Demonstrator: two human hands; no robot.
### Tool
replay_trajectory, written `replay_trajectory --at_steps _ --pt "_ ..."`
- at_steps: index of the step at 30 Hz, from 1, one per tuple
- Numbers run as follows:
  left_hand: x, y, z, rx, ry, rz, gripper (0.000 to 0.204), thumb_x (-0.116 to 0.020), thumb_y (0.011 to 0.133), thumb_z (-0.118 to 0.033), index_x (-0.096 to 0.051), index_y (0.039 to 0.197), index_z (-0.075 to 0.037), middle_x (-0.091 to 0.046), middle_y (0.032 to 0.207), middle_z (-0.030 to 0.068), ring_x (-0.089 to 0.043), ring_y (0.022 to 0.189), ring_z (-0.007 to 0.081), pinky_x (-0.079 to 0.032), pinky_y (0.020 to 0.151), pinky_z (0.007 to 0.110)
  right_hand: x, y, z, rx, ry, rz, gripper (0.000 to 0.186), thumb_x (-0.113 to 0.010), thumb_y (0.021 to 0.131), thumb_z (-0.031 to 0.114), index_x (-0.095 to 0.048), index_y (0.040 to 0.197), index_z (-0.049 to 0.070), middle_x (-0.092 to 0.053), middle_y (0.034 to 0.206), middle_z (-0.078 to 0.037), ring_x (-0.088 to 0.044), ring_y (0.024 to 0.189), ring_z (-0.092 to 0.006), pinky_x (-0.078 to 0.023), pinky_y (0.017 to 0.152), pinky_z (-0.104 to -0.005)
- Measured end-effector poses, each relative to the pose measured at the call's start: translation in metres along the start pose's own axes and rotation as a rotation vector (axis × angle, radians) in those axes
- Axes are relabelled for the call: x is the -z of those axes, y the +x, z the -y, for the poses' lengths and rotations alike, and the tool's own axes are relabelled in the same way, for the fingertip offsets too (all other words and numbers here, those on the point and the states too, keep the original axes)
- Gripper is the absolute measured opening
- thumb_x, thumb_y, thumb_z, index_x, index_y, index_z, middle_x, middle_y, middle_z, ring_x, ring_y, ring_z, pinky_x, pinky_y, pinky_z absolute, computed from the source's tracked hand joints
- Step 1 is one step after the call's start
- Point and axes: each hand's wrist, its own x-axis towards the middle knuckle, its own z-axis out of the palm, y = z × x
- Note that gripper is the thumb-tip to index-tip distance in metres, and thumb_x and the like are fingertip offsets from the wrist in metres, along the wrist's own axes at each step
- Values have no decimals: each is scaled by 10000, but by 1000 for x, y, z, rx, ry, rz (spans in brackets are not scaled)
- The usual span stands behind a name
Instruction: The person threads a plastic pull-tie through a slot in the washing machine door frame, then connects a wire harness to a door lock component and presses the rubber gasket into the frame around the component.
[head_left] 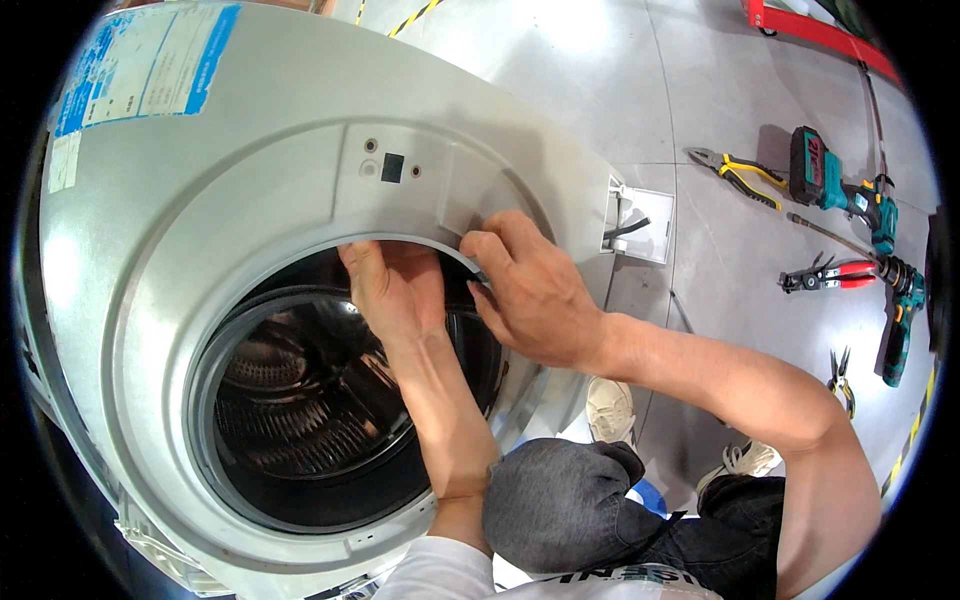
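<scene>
A pale washing machine front panel (155,250) surrounds a round door opening with a dark gasket (315,512) and a metal drum (275,390) inside. My left hand (395,295) reaches palm up into the top of the opening, its thumb at the upper edge and the other fingertips hidden behind it. My right hand (535,290) is curled at the upper-right edge of the opening, thumb and fingers around the rim; anything between them is too hidden to make out. A small open white flap (648,205) is on the panel's right side.
On the tiled floor (560,80) at right lie yellow-handled pliers (750,185), two teal power drills (870,215) (905,320), a red-handled tool (850,275) and needle-nose pliers (842,385). A red metal frame (830,45) is at top right; my shoes (610,400) show below.
</scene>
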Motion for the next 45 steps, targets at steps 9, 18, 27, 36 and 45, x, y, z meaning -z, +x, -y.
replay_trajectory --at_steps 9,18,27,36,45 --pt "-21 6 5 -8 120 -164 290 -530 940 -178 -560 1203 -58 -589 1191 96 -548 1108 243 -440 969 438 -2 -2 0 -22 -7 6 413 -651 722 -8 -451 1083 24 -463 1002 -183 -532 881 -377 -458 742 -421" --pt "-15 11 1 99 20 -168 294 -517 922 -71 -532 1212 -24 -580 1175 99 -558 1078 232 -465 938 403 -5 -4 -3 -26 -15 10 403 -642 717 -16 -452 1070 21 -462 984 -178 -532 868 -371 -456 727 -421" --pt "-15 8 -9 161 -94 -63 295 -495 945 -165 -567 1178 1 -607 1173 123 -556 1101 255 -421 987 436 -3 -3 -2 -25 -17 21 406 -643 718 -13 -447 1072 27 -452 959 -173 -532 842 -366 -456 712 -416" --pt "-10 8 -8 26 198 -13 384 -501 943 -59 -439 1322 -43 -544 1252 113 -541 1133 233 -467 947 383 -1 -2 -2 -36 -3 32 389 -638 734 -2 -449 1073 35 -455 947 -167 -540 818 -364 -457 695 -418" --pt "-26 7 1 -70 251 -107 408 -488 943 -42 -407 1343 -38 -528 1262 120 -542 1128 238 -477 945 385 2 -1 0 -44 12 36 274 -572 727 3 -498 991 0 -475 869 -162 -533 825 -334 -459 718 -404"
